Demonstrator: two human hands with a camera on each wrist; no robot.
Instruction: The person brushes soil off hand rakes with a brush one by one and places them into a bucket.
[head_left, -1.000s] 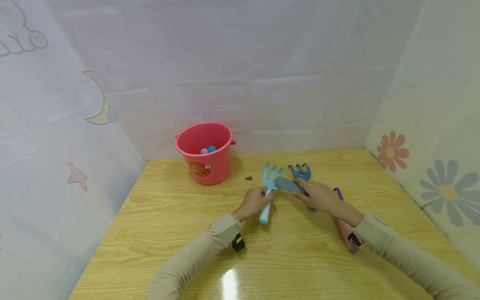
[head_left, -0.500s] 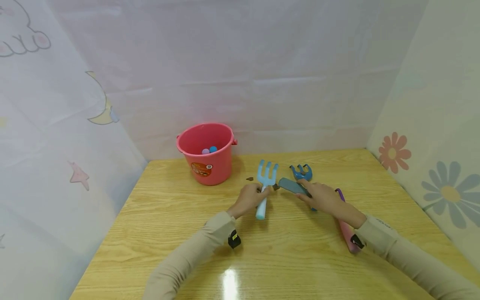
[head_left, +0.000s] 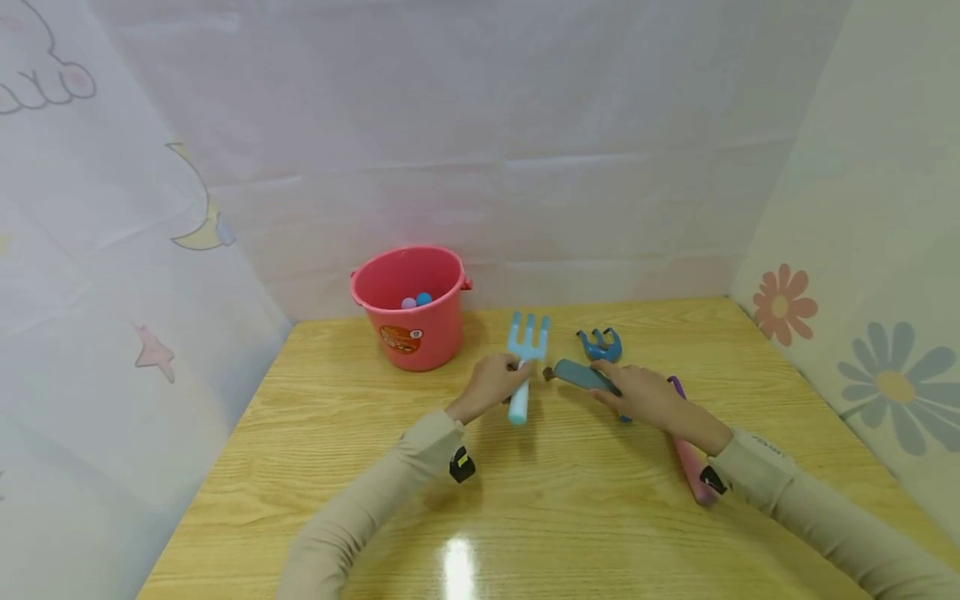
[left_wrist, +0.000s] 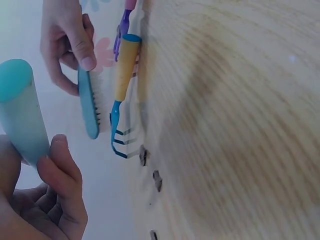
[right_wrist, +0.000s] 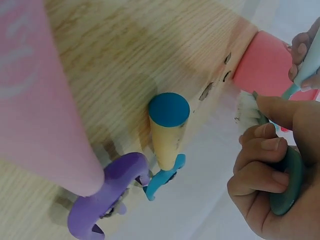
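My left hand [head_left: 491, 385] grips a light blue toy garden fork [head_left: 528, 337] near where its pale handle meets the tines. The tines point to the back of the table; in the left wrist view the handle [left_wrist: 22, 112] is raised off the wood. My right hand [head_left: 637, 392] holds a teal brush [head_left: 579, 375], its white bristles [right_wrist: 247, 110] showing in the right wrist view. A brown fragment [head_left: 548, 373] lies by the brush's tip, between the two tools. Several such fragments [left_wrist: 157, 180] dot the wood in the left wrist view.
A red bucket [head_left: 442, 333] with small balls [head_left: 423, 298] stands back left. A blue claw rake [head_left: 602, 346] with a yellow handle [right_wrist: 167, 142] lies behind my right hand. Under the right forearm is a purple rake [right_wrist: 115, 180] with a pink handle [head_left: 692, 467].
My left hand has drawn the fork left and toward the back, and its tines have swung straighter. The brown fragment near the brush has come into view. My right hand has hardly moved.
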